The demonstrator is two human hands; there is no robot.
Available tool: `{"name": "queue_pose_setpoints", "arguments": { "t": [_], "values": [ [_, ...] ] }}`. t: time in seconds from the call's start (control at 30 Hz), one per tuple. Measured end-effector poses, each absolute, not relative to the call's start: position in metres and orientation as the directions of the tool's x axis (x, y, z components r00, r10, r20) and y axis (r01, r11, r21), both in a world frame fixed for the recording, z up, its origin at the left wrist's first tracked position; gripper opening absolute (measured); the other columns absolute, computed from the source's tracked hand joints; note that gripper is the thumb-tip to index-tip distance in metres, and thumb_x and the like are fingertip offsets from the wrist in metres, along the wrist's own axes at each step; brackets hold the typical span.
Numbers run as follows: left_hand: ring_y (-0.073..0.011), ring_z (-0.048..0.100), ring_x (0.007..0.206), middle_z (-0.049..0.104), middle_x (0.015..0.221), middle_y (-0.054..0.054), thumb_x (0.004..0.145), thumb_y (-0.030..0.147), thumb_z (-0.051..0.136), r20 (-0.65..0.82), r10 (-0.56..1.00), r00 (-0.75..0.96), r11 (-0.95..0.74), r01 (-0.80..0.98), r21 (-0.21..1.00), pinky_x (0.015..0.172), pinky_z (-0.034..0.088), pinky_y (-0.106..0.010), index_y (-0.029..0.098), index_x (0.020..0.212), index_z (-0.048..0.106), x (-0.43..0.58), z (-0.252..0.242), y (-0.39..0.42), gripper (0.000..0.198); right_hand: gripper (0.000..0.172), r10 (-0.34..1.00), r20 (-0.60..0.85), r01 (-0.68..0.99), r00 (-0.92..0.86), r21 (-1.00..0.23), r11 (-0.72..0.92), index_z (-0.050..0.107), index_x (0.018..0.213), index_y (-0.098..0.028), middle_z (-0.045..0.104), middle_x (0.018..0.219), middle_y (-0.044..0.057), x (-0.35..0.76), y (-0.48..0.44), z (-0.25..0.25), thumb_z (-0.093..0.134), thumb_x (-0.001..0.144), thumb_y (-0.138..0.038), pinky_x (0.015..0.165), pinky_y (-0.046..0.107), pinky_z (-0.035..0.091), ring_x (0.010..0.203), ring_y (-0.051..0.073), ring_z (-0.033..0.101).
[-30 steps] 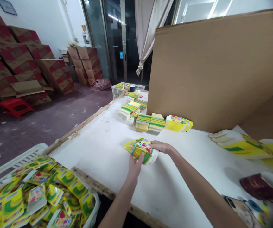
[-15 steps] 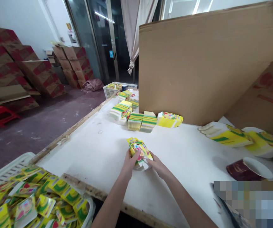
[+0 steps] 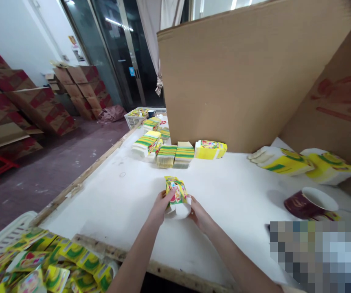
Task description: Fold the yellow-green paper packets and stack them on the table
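Note:
A small yellow and green printed carton (image 3: pixel 178 194) is held above the white table, its white end flap folded out toward me. My left hand (image 3: pixel 161 204) is closed round its left side, with the thumb across the printed front. My right hand (image 3: pixel 197 211) pinches the carton's right edge by the white flap; its fingertips are partly hidden. Beyond the hands, two stacks of flat cartons (image 3: pixel 175 155) stand side by side, next to a yellow carton bundle (image 3: pixel 210 149).
A white basket (image 3: pixel 7 232) full of yellow packs is at lower left, by the table's wooden edge (image 3: pixel 96 246). A tall cardboard sheet (image 3: pixel 224 81) rises behind. At right are more carton bundles (image 3: pixel 285 160), a maroon mug (image 3: pixel 300 205) and a blurred-out patch.
The carton has turned, and its white end flap now shows more broadly toward me. Both hands stay on it. The whole view has shifted slightly.

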State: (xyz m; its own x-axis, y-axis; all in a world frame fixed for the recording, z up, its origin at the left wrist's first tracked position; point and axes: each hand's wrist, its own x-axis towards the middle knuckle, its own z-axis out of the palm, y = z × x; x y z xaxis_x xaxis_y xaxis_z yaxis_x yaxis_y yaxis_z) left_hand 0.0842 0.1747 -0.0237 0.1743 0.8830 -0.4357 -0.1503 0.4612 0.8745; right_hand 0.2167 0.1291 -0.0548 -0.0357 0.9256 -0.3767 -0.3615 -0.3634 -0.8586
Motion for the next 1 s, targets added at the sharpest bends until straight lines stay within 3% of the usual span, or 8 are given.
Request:
{"name": "queue_pose_setpoints", "arguments": {
  "t": [0.27, 0.47, 0.7, 1.0],
  "values": [
    [-0.0152, 0.065, 0.071, 0.070, 0.089, -0.010, 0.066, 0.045, 0.069, -0.462, 0.851, 0.252, 0.507, -0.158, 0.847, 0.057, 0.046, -0.020, 0.011, 0.102, 0.059, 0.093, -0.013, 0.166, 0.051, 0.066, 0.885, -0.464, -0.386, 0.029, -0.822, -0.418, 0.046, 0.116, -0.023, 0.064, 0.106, 0.008, 0.222, 0.126, -0.044, 0.060, 0.065, -0.064, 0.062, 0.032, 0.049, 0.090, 0.024, 0.062],
    [-0.0185, 0.065, 0.075, 0.070, 0.086, -0.009, 0.062, 0.043, 0.072, -0.475, 0.851, 0.226, 0.518, -0.214, 0.828, 0.058, 0.046, -0.022, 0.013, 0.097, 0.061, 0.097, -0.015, 0.157, 0.047, 0.075, 0.913, -0.407, -0.393, 0.024, -0.844, -0.365, 0.050, 0.114, -0.017, 0.064, 0.107, 0.011, 0.226, 0.127, -0.047, 0.075, 0.053, -0.052, 0.075, 0.034, 0.048, 0.096, 0.026, 0.061],
    [-0.0195, 0.065, 0.073, 0.070, 0.081, -0.007, 0.062, 0.044, 0.072, -0.502, 0.847, 0.176, 0.532, -0.271, 0.802, 0.055, 0.043, -0.024, 0.015, 0.099, 0.060, 0.098, -0.023, 0.150, 0.049, 0.061, 0.945, -0.327, -0.425, 0.032, -0.860, -0.283, 0.055, 0.109, -0.018, 0.066, 0.105, 0.009, 0.224, 0.128, -0.050, 0.073, 0.058, -0.048, 0.084, 0.036, 0.046, 0.101, 0.027, 0.059],
    [-0.0149, 0.062, 0.072, 0.068, 0.084, -0.003, 0.063, 0.043, 0.071, -0.543, 0.831, 0.121, 0.554, -0.270, 0.788, 0.053, 0.037, -0.022, 0.019, 0.099, 0.059, 0.101, -0.016, 0.146, 0.045, 0.053, 0.938, -0.343, -0.499, 0.041, -0.821, -0.278, 0.054, 0.104, -0.016, 0.068, 0.089, 0.007, 0.227, 0.124, -0.040, 0.074, 0.059, -0.037, 0.072, 0.031, 0.048, 0.081, 0.021, 0.064]
  ]
}}
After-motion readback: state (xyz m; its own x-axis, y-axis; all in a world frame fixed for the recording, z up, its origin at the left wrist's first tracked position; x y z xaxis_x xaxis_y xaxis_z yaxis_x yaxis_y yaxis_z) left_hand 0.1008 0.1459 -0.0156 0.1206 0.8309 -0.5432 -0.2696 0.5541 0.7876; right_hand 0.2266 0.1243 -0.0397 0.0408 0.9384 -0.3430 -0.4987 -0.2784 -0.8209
